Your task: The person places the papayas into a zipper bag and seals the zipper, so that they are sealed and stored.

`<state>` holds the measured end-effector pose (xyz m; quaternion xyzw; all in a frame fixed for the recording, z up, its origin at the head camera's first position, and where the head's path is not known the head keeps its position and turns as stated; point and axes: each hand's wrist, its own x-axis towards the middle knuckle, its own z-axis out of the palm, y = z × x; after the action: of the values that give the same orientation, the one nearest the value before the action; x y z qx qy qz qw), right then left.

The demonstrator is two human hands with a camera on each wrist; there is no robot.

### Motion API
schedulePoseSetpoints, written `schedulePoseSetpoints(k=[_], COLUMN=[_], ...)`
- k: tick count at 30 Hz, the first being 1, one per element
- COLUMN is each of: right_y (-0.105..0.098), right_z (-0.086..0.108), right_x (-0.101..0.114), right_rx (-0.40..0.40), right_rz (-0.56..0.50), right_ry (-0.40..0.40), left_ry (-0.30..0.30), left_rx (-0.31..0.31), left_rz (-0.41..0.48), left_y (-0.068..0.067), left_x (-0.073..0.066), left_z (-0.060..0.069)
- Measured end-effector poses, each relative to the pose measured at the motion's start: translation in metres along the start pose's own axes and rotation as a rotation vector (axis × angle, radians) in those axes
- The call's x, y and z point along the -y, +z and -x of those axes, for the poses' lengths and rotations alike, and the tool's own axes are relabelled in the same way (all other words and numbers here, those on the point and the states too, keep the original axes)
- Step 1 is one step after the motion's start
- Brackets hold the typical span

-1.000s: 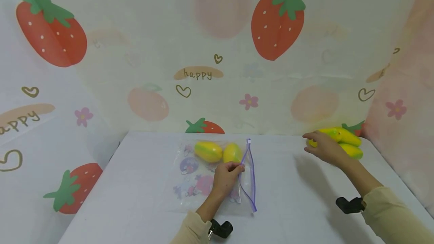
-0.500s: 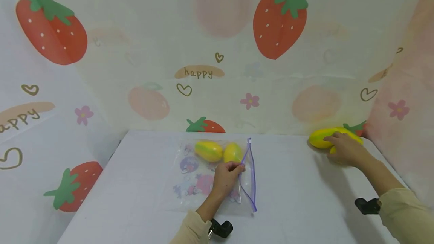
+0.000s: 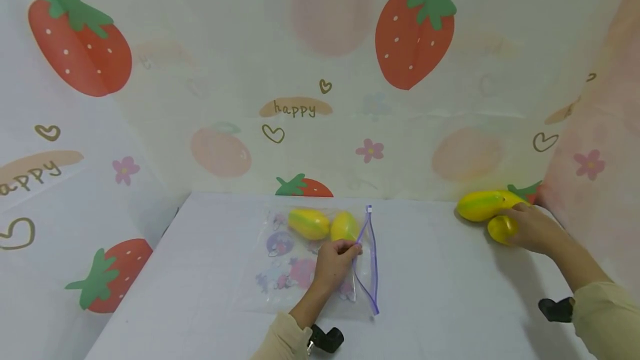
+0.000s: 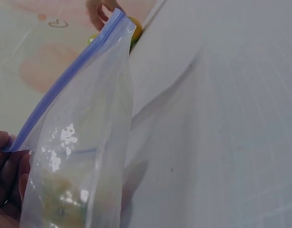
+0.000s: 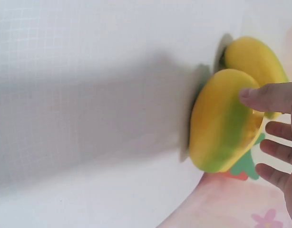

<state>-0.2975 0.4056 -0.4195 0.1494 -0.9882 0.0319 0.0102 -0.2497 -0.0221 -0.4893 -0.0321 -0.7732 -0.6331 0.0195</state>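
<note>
A clear zip bag (image 3: 300,296) with purple edging and coloured prints lies on the table, two yellow-green mangoes (image 3: 308,224) inside it. My left hand (image 3: 331,265) pinches the purple zip strip (image 4: 65,80) near the bag's mouth, which gapes a little. At the back right, my right hand (image 3: 537,229) is at a front mango (image 3: 501,230), beside another mango (image 3: 477,206) against the wall. In the right wrist view, the thumb (image 5: 262,97) touches the near mango (image 5: 222,118); the other visible fingers are spread behind it. A second mango (image 5: 255,59) lies beyond.
The white table (image 3: 425,293) meets a fruit-printed backdrop (image 3: 400,126) at its rear and a pink side wall (image 3: 600,210) on the right. Black wrist cameras (image 3: 327,338) sit on both wrists.
My right hand has moved right across the mangoes, from their left side to the right end of the front one, which now points toward me. My left hand keeps its hold on the bag.
</note>
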Motion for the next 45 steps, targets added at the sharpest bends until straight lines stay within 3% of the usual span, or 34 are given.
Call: schedulePoseSetpoints(k=[14, 19, 26, 32, 39, 45], right_y=[0.01, 0.011, 0.018, 0.028, 0.027, 0.031], right_z=[0.002, 0.001, 0.001, 0.003, 0.002, 0.004], right_x=[-0.013, -0.016, -0.018, -0.016, -0.009, -0.006], right_rx=[0.078, 0.103, 0.074, 0.011, -0.002, -0.054], right_rz=[-0.106, -0.092, -0.023, -0.014, -0.013, 0.053], right_ry=[0.058, 0.103, 0.117, 0.099, 0.104, 0.061], left_ry=[0.017, 0.011, 0.002, -0.002, -0.001, -0.005], left_rx=[0.006, 0.004, 0.002, 0.006, 0.007, 0.007], left_rz=[0.032, 0.039, 0.047, 0.04, 0.028, 0.034], left_y=[-0.001, -0.001, -0.001, 0.0, -0.001, -0.002], left_x=[0.003, 0.002, -0.001, 0.0, -0.001, -0.001], left_z=[0.0, 0.0, 0.0, 0.0, -0.001, 0.0])
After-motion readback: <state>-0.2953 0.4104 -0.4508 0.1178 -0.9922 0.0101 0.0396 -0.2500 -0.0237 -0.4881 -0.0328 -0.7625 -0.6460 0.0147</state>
